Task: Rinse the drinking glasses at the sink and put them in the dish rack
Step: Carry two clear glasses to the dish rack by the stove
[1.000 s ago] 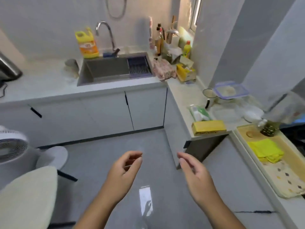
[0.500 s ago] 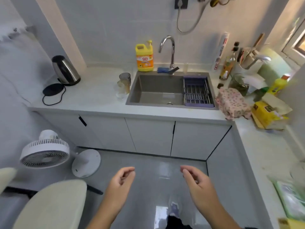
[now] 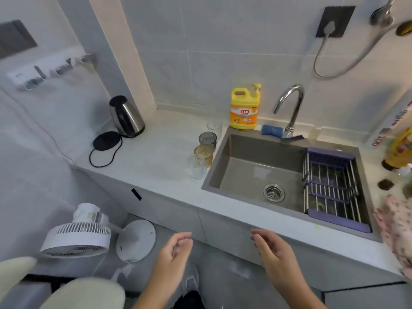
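Several drinking glasses stand in a row on the white counter just left of the sink (image 3: 225,150): a clear glass (image 3: 196,167) nearest me, an amber glass (image 3: 204,153), a smoky grey glass (image 3: 207,139) and a clear glass (image 3: 214,128) at the back. A purple-framed wire dish rack (image 3: 332,186) sits in the right part of the sink, with nothing on it. My left hand (image 3: 172,255) and my right hand (image 3: 275,250) hover low in front of the cabinets, fingers loosely curled and apart, holding nothing.
A chrome faucet (image 3: 291,108), a yellow detergent bottle (image 3: 244,108) and a blue sponge (image 3: 272,130) line the sink's back edge. An electric kettle (image 3: 126,115) stands at the left. A white fan (image 3: 77,238) is on the floor. Bottles and a floral cloth (image 3: 396,228) crowd the right.
The view has swung left and moved closer to the sink, which now fills the middle right. Both hands stay low, open and holding nothing.
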